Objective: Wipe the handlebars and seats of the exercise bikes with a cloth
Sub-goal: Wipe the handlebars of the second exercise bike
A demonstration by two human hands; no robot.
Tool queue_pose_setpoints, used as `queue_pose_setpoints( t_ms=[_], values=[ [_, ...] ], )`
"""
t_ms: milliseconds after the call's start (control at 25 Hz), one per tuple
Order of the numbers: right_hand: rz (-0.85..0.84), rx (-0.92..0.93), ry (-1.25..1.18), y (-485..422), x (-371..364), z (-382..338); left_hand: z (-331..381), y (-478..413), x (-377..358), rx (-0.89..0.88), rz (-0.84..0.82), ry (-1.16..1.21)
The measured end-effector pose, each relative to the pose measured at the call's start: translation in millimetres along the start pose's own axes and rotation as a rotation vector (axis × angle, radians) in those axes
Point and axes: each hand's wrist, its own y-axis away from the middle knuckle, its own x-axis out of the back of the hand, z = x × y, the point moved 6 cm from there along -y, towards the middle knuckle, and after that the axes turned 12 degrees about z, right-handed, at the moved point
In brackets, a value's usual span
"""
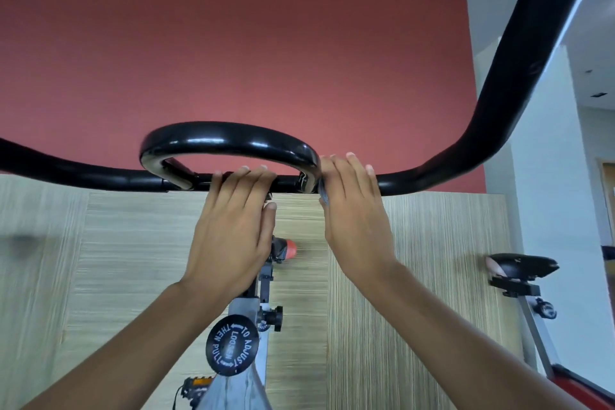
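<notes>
Both hands (233, 230) (354, 213) and cloth (323, 192) on handlebars (233, 137)

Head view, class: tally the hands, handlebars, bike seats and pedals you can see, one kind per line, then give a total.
Hands: 2, left hand, right hand
Handlebar: 1
Bike seat: 1
Pedal: 1
Total: 5

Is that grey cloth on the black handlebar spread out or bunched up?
Cannot tell. Only a thin edge of the grey cloth shows beside the right hand, which covers the rest on the black handlebar.
</notes>
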Motion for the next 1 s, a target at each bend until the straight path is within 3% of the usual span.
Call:
queue_pose_setpoints(
  t_ms=[160, 400, 600, 760, 880, 1000],
  values=[
    [-0.049, -0.125, -0.269, 5.1, 23.7, -3.5, 4.0, -1.8, 9.1, 0.039, -0.052, -0.014],
    [-0.387, -0.659, -0.657, 28.9, 89.8, -15.8, 15.7, 9.9, 52.1, 0.161, -0.334, 0.099],
    [-0.661, -0.999, -0.581, 11.4, 184.1, -33.9, 45.1, 18.8, 119.7, 0.366, -0.771, 0.165],
    [-0.908, -1.211, -0.496, -44.8, 278.1, -49.5, 88.2, -27.9, 205.3, 0.451, -1.051, 0.367],
    [-0.995, -1.355, -0.419, -97.3, 350.5, -56.7, 106.8, -92.0, 267.1, 0.505, -1.131, 0.47],
    [-0.974, -1.475, -0.363, -148.5, 416.4, -53.9, 128.4, -149.7, 317.7, 0.504, -1.178, 0.569]
  ],
)
